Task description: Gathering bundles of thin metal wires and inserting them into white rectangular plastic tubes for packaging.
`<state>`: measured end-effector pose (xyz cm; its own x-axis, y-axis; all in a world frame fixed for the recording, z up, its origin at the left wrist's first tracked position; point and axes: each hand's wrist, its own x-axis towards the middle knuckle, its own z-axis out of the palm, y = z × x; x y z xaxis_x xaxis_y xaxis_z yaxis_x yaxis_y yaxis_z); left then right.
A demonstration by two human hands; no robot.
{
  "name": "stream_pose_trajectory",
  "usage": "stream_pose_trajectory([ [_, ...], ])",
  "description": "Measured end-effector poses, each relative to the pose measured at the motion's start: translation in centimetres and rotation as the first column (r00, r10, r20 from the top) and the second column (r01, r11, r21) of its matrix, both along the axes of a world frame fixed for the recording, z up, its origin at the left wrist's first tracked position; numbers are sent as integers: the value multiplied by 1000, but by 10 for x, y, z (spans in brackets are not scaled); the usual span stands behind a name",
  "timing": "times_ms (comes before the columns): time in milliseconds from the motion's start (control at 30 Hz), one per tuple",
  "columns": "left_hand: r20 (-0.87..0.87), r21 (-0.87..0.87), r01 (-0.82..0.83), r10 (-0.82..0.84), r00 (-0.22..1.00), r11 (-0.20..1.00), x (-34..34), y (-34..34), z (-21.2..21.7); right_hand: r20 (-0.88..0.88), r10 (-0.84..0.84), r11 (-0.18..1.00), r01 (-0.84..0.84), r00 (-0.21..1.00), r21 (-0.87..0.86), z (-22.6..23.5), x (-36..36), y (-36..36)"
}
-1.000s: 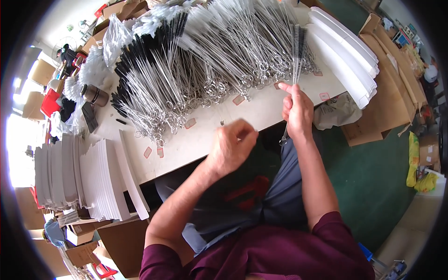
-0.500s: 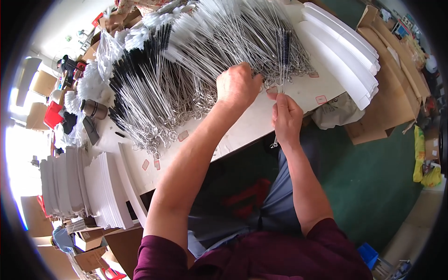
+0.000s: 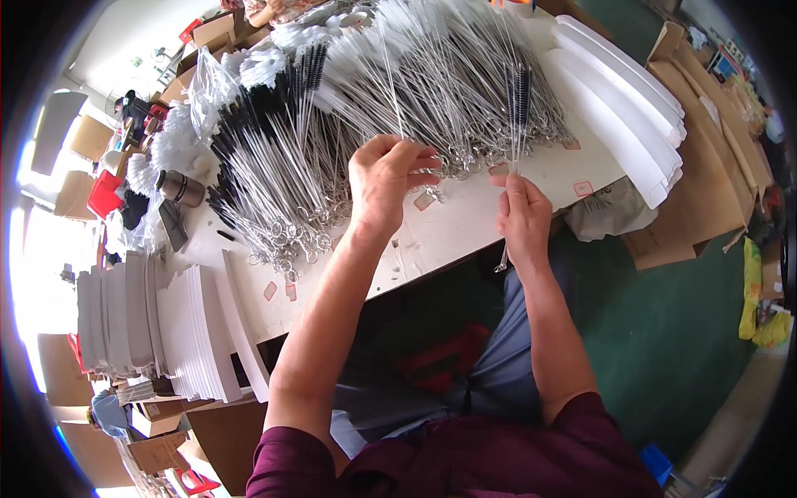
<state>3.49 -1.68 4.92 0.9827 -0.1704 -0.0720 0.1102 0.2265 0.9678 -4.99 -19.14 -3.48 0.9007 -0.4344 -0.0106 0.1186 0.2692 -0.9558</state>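
Brush pile (image 3: 374,108) lies on the white table (image 3: 457,216). Left hand (image 3: 380,184), at the pile's near edge: thumb and forefinger pinched on a thin wire stem (image 3: 392,79), which extends over the pile. Right hand (image 3: 526,220), just off the pile's near right corner: fingers clenched round the stems of black-bristled brushes (image 3: 520,95), bristles over the pile's right end. Long white sheets (image 3: 618,108) lie right of the pile

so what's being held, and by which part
Right hand: brushes, by their lower stems. Left hand: another brush, it seems, by its stem.
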Motion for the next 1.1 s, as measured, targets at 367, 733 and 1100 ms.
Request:
stream_pose_trajectory([
  [367, 101, -261, -54, 83, 991, 964, -17, 44, -4, 110, 237, 969, -243, 965, 39, 42, 93, 8],
  [733, 438, -145, -160, 208, 874, 976, -2, 75, 43, 135, 278, 957, -287, 951, 51, 37, 131, 15],
  [1100, 647, -129, -1, 85, 757, 992, -23, 145, 141, 147, 250, 966, -257, 957, 37, 32, 134, 20],
])
